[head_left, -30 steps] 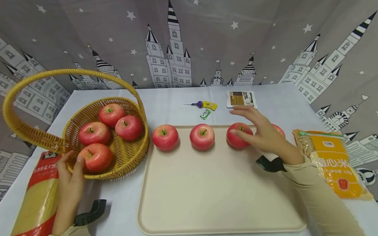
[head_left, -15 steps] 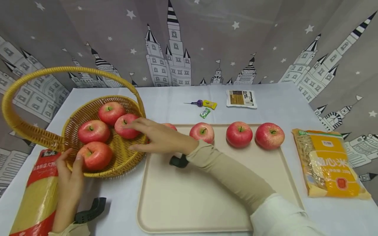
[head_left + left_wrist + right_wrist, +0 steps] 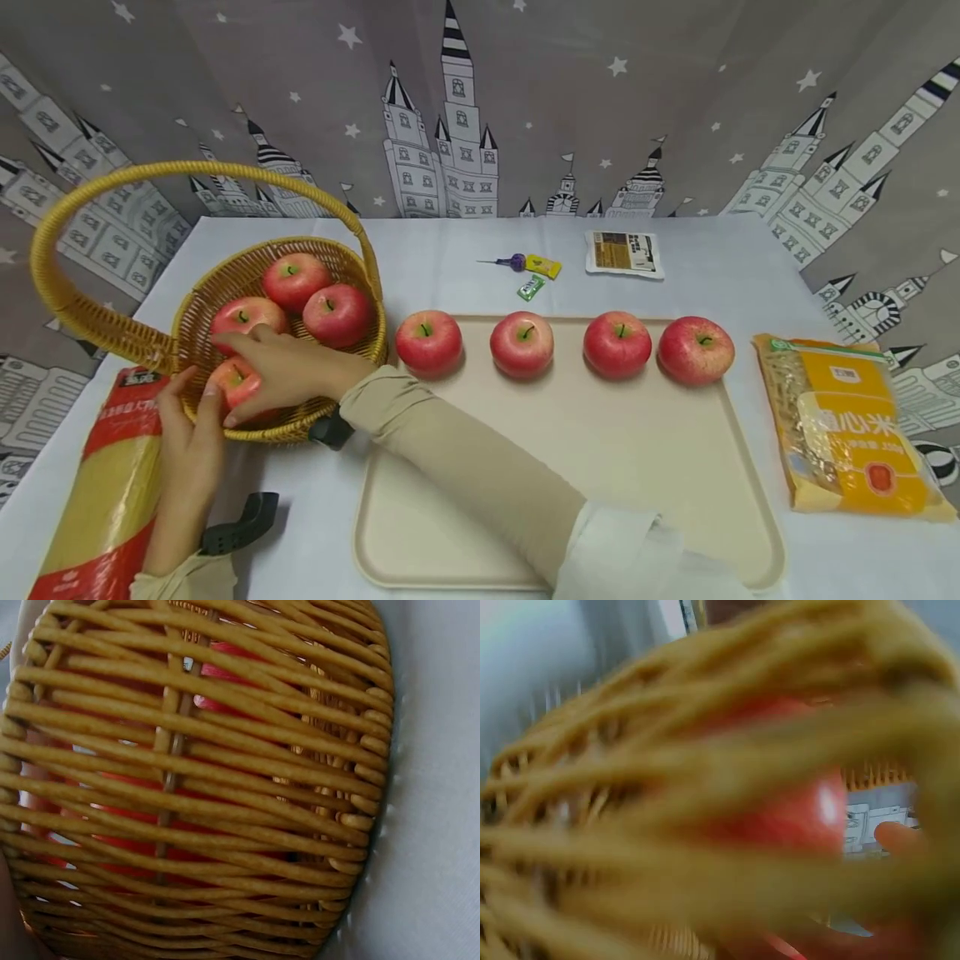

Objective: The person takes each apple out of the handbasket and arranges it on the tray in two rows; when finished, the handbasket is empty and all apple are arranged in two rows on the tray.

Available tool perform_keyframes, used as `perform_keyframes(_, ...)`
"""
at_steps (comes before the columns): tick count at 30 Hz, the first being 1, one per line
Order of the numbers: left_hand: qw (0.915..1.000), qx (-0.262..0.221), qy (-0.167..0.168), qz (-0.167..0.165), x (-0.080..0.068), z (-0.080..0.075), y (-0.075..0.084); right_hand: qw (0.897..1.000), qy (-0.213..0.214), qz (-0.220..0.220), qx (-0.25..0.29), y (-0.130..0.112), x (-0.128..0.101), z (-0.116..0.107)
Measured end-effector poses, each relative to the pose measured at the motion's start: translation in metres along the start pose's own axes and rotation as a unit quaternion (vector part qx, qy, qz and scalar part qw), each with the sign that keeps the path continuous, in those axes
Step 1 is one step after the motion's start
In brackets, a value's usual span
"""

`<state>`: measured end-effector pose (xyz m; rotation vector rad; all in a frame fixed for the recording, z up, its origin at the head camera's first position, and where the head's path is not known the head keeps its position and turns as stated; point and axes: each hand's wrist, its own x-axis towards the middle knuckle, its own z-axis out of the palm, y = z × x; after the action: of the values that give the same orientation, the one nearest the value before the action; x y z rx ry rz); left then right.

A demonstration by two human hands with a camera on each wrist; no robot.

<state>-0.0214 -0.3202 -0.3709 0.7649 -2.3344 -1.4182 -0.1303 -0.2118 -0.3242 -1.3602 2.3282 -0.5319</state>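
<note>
A yellow wicker basket (image 3: 330,421) with a tall handle stands at the left and holds several red apples, including one at the back (image 3: 296,282) and one on the right (image 3: 337,315). My left hand (image 3: 193,454) grips the basket's near-left rim, thumb inside and fingers outside. My right hand (image 3: 288,375) reaches into the basket over the nearest apple (image 3: 234,382). Its thumb and fingers are spread to either side of that apple and cover part of it. In the right wrist view, one fingertip (image 3: 896,836) shows apart from a red apple (image 3: 802,814) behind blurred wicker.
A beige tray (image 3: 570,483) has apples (image 3: 522,345) in a row along its back edge. Behind it lie small candies (image 3: 543,266) and a flat packet (image 3: 625,254). A yellow bag (image 3: 855,429) lies on the right, a long red-and-yellow package (image 3: 105,492) on the left.
My right hand has moved left from the tray's back-right apples, across the tray and into the basket. My left hand keeps its grip on the basket rim.
</note>
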Motion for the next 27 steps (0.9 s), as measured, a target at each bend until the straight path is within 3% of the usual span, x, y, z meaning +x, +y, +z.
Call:
perform_keyframes(6,1.0,0.003,0.001,0.004,0.001,0.0,0.001,0.998,0.052,-0.019,-0.028,0.002,0.001,0.012)
perform_keyframes(11,0.9997,-0.004,0.0,0.022,0.0,0.001,0.001,0.992,0.118,-0.016,-0.044,0.01,-0.018,0.0)
perform_keyframes(16,0.9995,-0.005,0.004,0.03,-0.001,0.003,0.001,0.984,0.174,-0.011,0.029,0.019,-0.058,-0.027)
perform_keyframes(19,0.9996,-0.003,0.008,0.028,-0.001,0.003,0.001,0.975,0.199,-0.065,0.07,0.027,-0.09,-0.034)
perform_keyframes(22,0.9997,-0.001,0.004,0.025,-0.001,0.003,0.0,0.971,0.185,-0.124,0.084,0.039,-0.122,-0.028)
perform_keyframes(27,0.9998,0.006,0.001,0.02,-0.001,0.001,-0.001,0.976,0.103,-0.171,0.083,0.056,-0.165,0.0)
